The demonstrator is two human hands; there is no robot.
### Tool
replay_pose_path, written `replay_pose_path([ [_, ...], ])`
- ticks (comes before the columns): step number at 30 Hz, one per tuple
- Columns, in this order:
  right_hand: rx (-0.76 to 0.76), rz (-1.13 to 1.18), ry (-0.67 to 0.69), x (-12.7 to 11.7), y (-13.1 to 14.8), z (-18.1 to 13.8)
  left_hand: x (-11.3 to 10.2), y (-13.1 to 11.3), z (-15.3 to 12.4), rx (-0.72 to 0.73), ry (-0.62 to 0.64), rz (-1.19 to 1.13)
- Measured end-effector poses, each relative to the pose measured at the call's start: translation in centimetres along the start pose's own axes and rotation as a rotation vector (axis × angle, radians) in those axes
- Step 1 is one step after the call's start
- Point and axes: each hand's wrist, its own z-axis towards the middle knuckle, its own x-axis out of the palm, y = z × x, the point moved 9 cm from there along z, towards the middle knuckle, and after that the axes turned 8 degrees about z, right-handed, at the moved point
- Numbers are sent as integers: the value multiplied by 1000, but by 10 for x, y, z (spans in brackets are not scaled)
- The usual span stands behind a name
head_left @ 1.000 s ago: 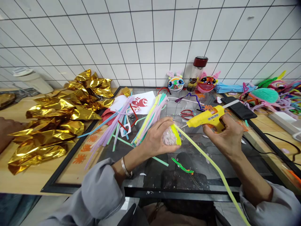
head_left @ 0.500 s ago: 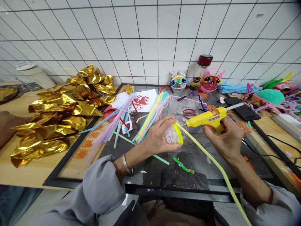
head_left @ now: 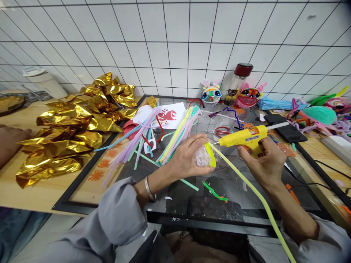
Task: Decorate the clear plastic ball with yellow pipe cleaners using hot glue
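Left hand [head_left: 186, 157] grips clear ball [head_left: 201, 157] at centre; right hand [head_left: 267, 159] holds glue gun [head_left: 244, 139] at its 2 o'clock. Yellow strip [head_left: 255, 190] edges ball's 3 o'clock side; long remainder, seemingly unglued, trails towards 5 o'clock

the left forearm [head_left: 157, 179] reaches in from the near left, and the left hand [head_left: 186, 157] curves in a rounded grip, fingers [head_left: 196, 140] on the far side, thumb [head_left: 204, 170] nearer. the right forearm [head_left: 294, 210] slants away from the near right, bare below its bunched gray sleeve [head_left: 319, 233], the right hand [head_left: 267, 159] curled firmly at about the same height.
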Motion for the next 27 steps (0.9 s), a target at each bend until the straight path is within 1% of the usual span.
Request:
replay_pose_path([
  [9, -13, -11, 7, 2, -1, -1, 1, 0, 0, 7, 1, 10],
  [22, -62, -33, -6, -1, 9, 2, 2, 0, 0, -1, 6, -1],
  [27, -56, -38, -1, -3, 9, 2, 2, 1, -1, 4, 7, 3],
])
